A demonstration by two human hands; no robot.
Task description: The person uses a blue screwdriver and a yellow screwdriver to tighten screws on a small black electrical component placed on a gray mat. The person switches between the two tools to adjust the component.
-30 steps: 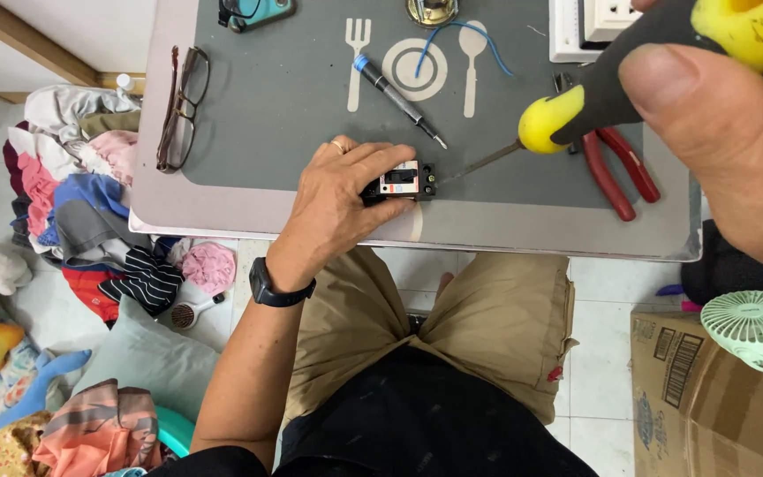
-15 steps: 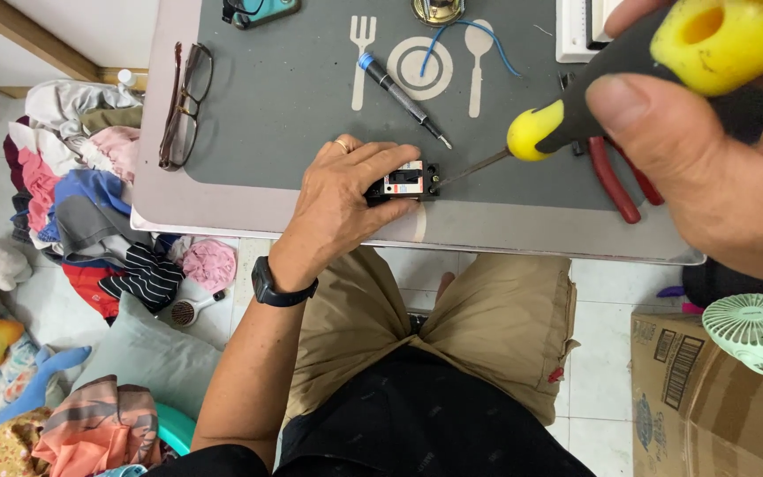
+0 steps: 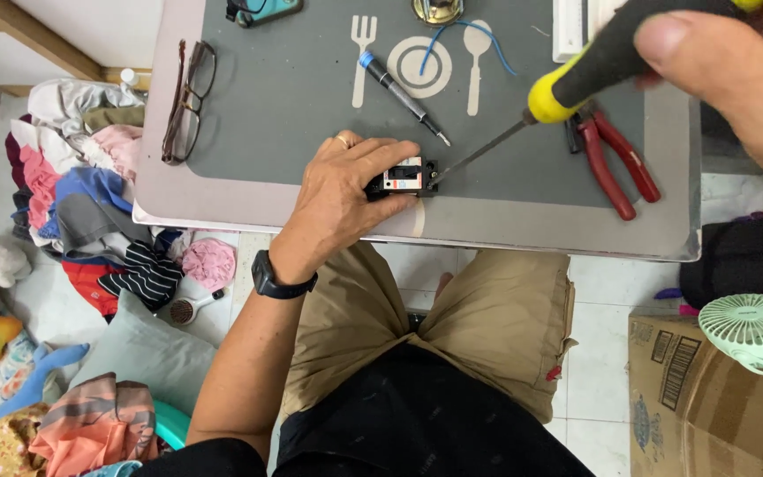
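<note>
My left hand (image 3: 346, 199) presses down on a small black switch block (image 3: 404, 177) with a white and red label, near the front edge of the grey table (image 3: 532, 221). My right hand (image 3: 726, 79) grips a screwdriver (image 3: 576, 75) with a black and yellow handle. Its metal tip touches the block's right end. A wristwatch sits on my left wrist and a ring on one finger.
Red-handled pliers (image 3: 615, 159) lie right of the block. A blue-capped tester screwdriver (image 3: 399, 88), eyeglasses (image 3: 187, 102) and a blue wire (image 3: 479, 40) lie on the mat. Clothes are piled on the floor at left (image 3: 90, 203); a cardboard box (image 3: 699, 406) and small green fan (image 3: 752, 327) stand at right.
The screwdriver tip has moved in until it touches the block's right end. My right hand shifted up and right in view. The left hand stays on the block.
</note>
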